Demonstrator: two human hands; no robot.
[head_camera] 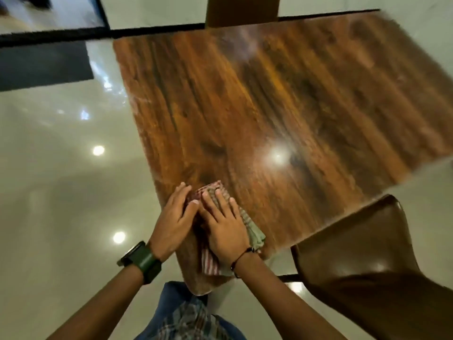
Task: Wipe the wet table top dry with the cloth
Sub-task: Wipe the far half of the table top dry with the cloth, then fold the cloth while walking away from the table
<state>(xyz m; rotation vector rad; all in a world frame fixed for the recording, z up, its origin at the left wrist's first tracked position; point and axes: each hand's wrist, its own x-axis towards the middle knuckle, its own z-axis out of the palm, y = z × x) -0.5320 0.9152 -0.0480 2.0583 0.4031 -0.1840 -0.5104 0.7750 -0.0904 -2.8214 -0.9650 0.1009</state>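
A glossy brown wood-grain table top (282,99) fills the middle of the head view. A striped red, white and green cloth (252,229) lies on its near left corner. My left hand (174,217) presses flat on the cloth's left part, a dark green watch on that wrist. My right hand (225,222) lies flat on the cloth beside it, fingers spread, a thin black band on the wrist. Most of the cloth is hidden under both palms; its ends stick out at the front and right.
A brown chair (367,261) stands close at the right, against the table's near edge. Another chair back (242,11) shows at the far edge. Shiny pale floor tiles (61,192) lie to the left, with a dark mat (44,65) at the upper left.
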